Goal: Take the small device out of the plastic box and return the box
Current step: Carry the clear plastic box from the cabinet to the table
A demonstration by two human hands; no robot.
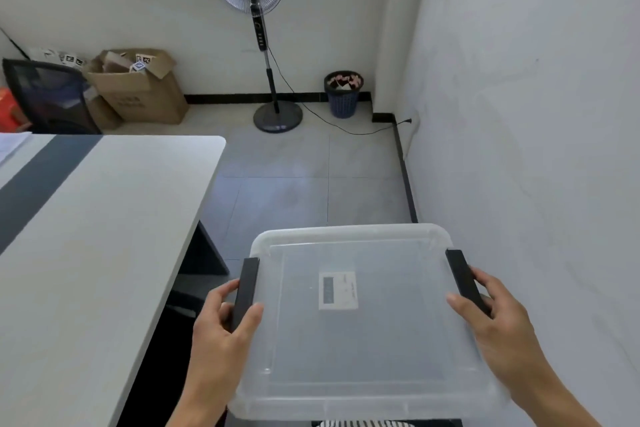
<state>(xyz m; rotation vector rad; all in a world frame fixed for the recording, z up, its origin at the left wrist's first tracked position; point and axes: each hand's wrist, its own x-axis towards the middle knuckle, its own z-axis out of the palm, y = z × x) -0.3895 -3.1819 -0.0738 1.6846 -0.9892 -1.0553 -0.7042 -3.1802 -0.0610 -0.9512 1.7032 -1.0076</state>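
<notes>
Plastic box (360, 350) held in the air at the 6 o'clock foreground, lid on, carried level between both hands over the tiled floor (311, 163), to the right of the table (104, 218) that fills 9 o'clock. Left hand (221, 319) is clamped on the left black latch (246, 291), thumb lying over the lid edge, fingers curled round the outside. Right hand (498, 315) grips the right black latch (465, 279) the same way, thumb on the lid. Small device (338, 290) shows through the lid as a pale rectangle with a dark row of segments, lying roughly centre, slightly toward 12 o'clock; whether it is loose or fixed cannot be told. Risks, as judged: the grip is on the latches themselves, so a pull outward could unclip one and let the tub drop away from the lid; a tilt would send the device sliding against a wall of the box; smooth plastic offers thumbs little friction. The nearby table corner at 10 o'clock could catch the box's left rim on a turn. Materials: box is translucent, milky, thin-walled polymer with rounded corners and a raised rim round a flat recessed lid panel; latches are opaque, matte, straight bars. Table top is smooth, pale laminate with a dark stripe and a rounded corner. Floor is glossy grey tile.
</notes>
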